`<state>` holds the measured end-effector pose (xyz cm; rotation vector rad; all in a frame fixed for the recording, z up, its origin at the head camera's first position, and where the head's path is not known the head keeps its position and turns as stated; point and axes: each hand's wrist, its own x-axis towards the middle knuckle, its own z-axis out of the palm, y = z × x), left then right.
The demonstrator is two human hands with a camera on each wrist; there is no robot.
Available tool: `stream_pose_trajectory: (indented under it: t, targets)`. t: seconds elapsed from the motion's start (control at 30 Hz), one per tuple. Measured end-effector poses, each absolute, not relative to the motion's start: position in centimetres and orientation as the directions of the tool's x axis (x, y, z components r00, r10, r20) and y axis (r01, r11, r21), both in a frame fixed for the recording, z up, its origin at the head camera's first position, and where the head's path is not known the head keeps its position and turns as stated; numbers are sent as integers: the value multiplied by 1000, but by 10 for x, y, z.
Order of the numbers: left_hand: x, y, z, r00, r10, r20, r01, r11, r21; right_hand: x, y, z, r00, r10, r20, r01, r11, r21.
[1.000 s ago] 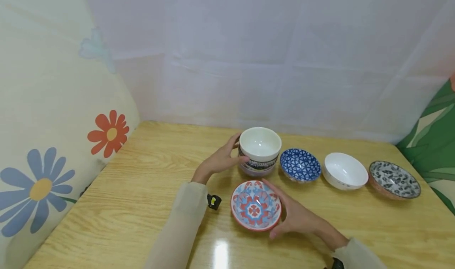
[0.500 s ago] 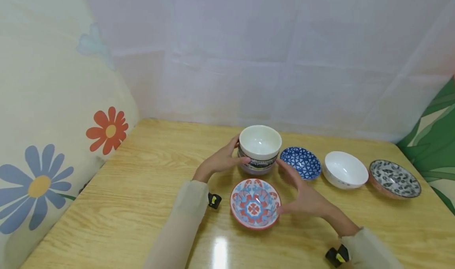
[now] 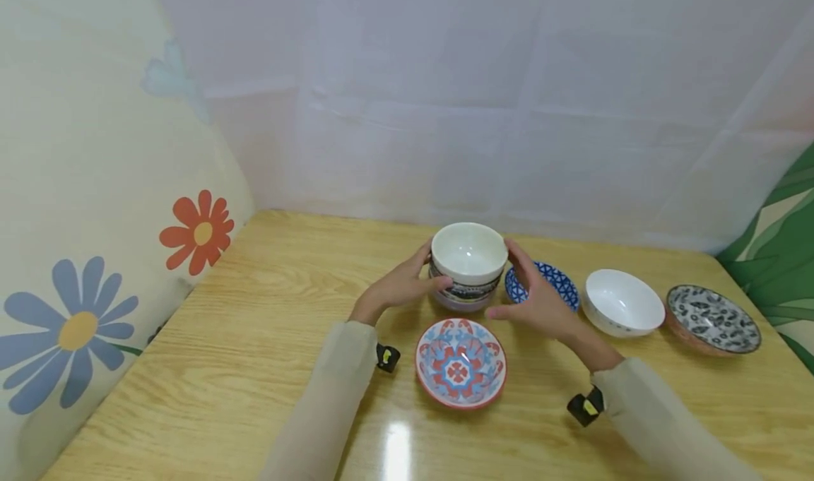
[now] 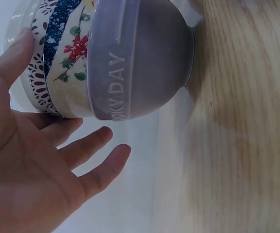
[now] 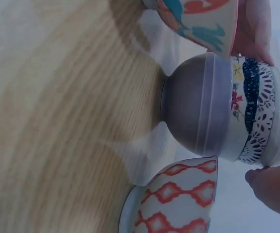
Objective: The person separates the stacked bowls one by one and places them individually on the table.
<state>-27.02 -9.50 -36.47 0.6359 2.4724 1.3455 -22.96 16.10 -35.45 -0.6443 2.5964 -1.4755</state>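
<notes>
A stack of bowls [image 3: 467, 294] stands upright near the back of the table, a lavender-grey one [image 4: 145, 63] lowest, patterned sides above it and a plain white bowl [image 3: 469, 251] on top. My left hand [image 3: 403, 283] grips the stack's left side, thumb in front and fingers behind; in the left wrist view its lower fingers [image 4: 103, 167] reach out apart from the bowls. On the other side, my right hand [image 3: 540, 297] has its fingertips at the top bowl's rim, thumb spread away. In front sits a red-rimmed bowl [image 3: 461, 364] with a red and blue floral inside.
Right of the stack, a blue-and-white bowl [image 3: 556, 280] is partly hidden behind my right hand. Farther right are a white bowl [image 3: 623, 303] and a black-and-white leaf-patterned bowl [image 3: 712, 320]. A white cloth [image 3: 407, 114] hangs behind the wooden table [image 3: 254, 325].
My right hand has left the red-rimmed bowl and moved up and back to the right side of the stack. My left hand has stayed on the stack.
</notes>
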Motion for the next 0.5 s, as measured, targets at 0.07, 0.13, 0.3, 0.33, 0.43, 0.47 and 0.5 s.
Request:
stream_pose_trajectory:
  t: [0.07,0.13,0.3,0.33,0.43,0.47,0.5]
  targets:
    - [-271,-95,-366,-872,489,-12,256,478,840,-236,159,-354,-914,-390,111,-292,443,-847]
    - [-271,-95,-367,-873,487,-11,257,480,839,-242,157,-355,-919,-382,99,-272,430,-861]
    - [-272,-95,-369,-876,483,-16,254,489,835,-256,153,-357,-921,-382,83,-238,379,-894]
    - [-272,-95,-369,-876,483,-16,255,490,834,-258,152,-357,-920,-383,81,-235,374,-897]
    - [-272,-95,-369,-876,482,-14,257,491,832,-264,150,-356,-919,-384,86,-239,373,-897]
    - [-272,-95,-368,-876,483,-13,258,491,832,-266,149,-355,-920,-382,87,-242,379,-893]
    - [-272,-96,-368,-875,485,-9,261,488,833,-268,148,-354,-921,-379,87,-244,391,-888]
